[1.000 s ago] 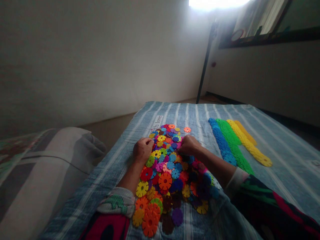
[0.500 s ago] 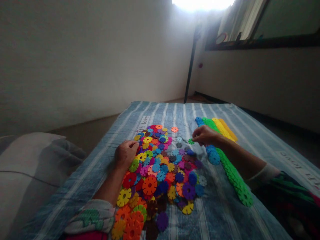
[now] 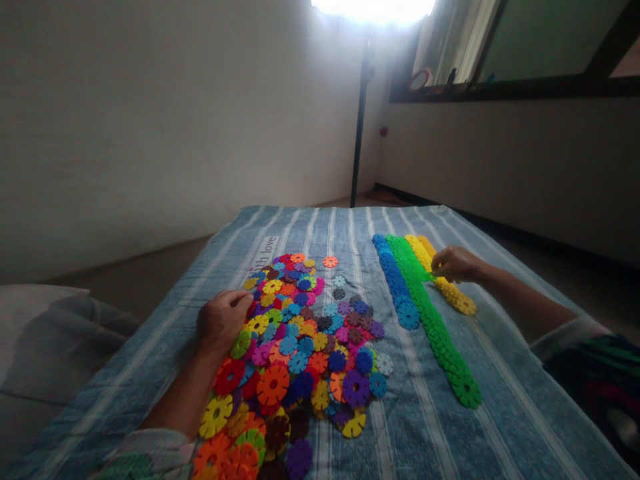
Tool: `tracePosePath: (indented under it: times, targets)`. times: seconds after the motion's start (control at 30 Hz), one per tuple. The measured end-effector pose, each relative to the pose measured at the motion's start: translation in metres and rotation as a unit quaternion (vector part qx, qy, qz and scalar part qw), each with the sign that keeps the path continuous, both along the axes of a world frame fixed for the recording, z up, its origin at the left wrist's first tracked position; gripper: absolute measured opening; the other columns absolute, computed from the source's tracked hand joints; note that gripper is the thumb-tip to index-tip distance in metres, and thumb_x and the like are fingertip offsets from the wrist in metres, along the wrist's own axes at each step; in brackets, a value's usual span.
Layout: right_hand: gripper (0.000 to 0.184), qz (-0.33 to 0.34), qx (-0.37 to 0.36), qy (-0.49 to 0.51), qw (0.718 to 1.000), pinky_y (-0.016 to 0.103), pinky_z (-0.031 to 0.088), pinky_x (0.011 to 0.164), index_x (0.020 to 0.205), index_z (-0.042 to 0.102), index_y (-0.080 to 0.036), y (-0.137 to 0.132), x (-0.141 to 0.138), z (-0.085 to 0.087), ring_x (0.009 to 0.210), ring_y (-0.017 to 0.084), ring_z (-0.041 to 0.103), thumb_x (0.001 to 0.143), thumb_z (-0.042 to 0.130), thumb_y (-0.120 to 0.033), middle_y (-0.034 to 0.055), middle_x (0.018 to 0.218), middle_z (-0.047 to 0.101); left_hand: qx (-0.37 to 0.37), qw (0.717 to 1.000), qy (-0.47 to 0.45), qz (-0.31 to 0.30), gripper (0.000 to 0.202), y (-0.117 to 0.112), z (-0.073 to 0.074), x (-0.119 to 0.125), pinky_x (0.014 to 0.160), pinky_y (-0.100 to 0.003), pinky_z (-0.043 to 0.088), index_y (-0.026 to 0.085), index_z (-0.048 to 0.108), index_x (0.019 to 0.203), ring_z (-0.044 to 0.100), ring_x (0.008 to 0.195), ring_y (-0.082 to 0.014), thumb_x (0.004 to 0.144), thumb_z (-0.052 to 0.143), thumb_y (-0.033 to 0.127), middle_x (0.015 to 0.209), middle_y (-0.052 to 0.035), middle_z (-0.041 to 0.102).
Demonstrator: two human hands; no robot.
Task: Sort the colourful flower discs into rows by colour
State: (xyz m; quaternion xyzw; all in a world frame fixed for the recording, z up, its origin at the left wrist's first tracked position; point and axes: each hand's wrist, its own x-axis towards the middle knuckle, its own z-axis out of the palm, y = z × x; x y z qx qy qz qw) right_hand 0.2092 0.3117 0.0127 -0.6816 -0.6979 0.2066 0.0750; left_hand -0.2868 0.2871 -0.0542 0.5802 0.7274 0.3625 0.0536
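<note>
A mixed heap of flower-shaped plastic discs [image 3: 273,384] in many colours spreads over the striped cloth. At its left edge rests my left hand [image 3: 224,321], fingers curled together; anything between them is hidden. My right hand [image 3: 456,264] pinches a small green disc [image 3: 429,277] above the rows on the right. These overlapping rows lie side by side: a blue row [image 3: 395,277], a long green row [image 3: 440,343], a yellow row [image 3: 453,295] and an orange row [image 3: 427,244], partly behind my right hand.
One orange disc [image 3: 330,262] lies apart beyond the heap, with pale discs nearby. The blue striped cloth [image 3: 400,427] covers the surface beneath everything. A bright lamp on a black stand [image 3: 359,127] rises behind its far edge. White fabric [image 3: 45,347] is at the left.
My right hand has carried the green disc rightward, from beside the heap over the blue row to the green and yellow rows. My left hand stays by the heap; the view has shifted slightly right.
</note>
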Motion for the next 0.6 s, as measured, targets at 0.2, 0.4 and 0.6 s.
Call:
tracePosePath:
  times: [0.2, 0.4, 0.6]
  targets:
    - [0.012, 0.012, 0.0, -0.024, 1.0, 0.02, 0.04, 0.045, 0.078, 0.073, -0.014, 0.003, -0.006, -0.006, 0.041, 0.011, 0.056, 0.074, 0.063, -0.017, -0.0004, 0.047, 0.06, -0.008, 1.0, -0.003, -0.002, 0.023, -0.001, 0.001, 0.0, 0.086, -0.033, 0.049, 0.023, 0.069, 0.072, 0.066, 0.092, -0.0261, 0.07, 0.053, 0.039, 0.092, -0.0045, 0.073]
    - [0.013, -0.001, 0.037, -0.06, 0.997, 0.022, 0.038, 0.048, 0.079, 0.074, -0.014, 0.005, -0.005, -0.007, 0.046, 0.013, 0.058, 0.073, 0.063, -0.018, 0.0021, 0.052, 0.062, 0.011, 1.0, -0.009, -0.021, 0.024, -0.005, -0.001, 0.003, 0.086, -0.03, 0.048, 0.021, 0.07, 0.073, 0.066, 0.09, -0.0232, 0.072, 0.052, 0.037, 0.09, -0.0053, 0.073]
    - [0.018, 0.096, 0.125, -0.062, 0.986, 0.025, 0.041, 0.056, 0.081, 0.074, -0.019, -0.015, -0.05, -0.002, 0.059, 0.016, 0.061, 0.078, 0.059, -0.029, 0.002, 0.063, 0.066, 0.022, 1.0, -0.004, -0.017, 0.023, -0.005, -0.007, 0.004, 0.082, -0.03, 0.049, 0.019, 0.071, 0.073, 0.065, 0.084, -0.0221, 0.071, 0.053, 0.033, 0.084, -0.0052, 0.073]
